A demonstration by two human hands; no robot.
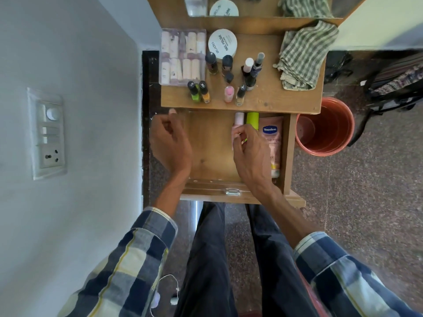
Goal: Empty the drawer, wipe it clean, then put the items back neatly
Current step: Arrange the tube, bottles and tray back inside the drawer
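Observation:
The wooden drawer [207, 145] is pulled out below the table top. A pink Vaseline tube [273, 143] lies along its right wall, with a green tube [252, 118] and a pale pink tube [238, 118] beside it. My right hand [250, 154] rests over these two tubes, fingertips pinched on the pale pink tube. My left hand [170, 143] hovers at the drawer's left edge, fingers loosely curled and holding nothing. Several nail polish bottles [229, 74], a clear box of small tubes [183, 57], a white jar [222, 43] and a checked cloth [302, 56] sit on the table top.
An orange bucket [325, 126] stands on the floor right of the drawer. A dark backpack [393, 88] lies further right. The wall with a switch plate [48, 133] is on the left. A mirror [251, 5] stands at the table's back.

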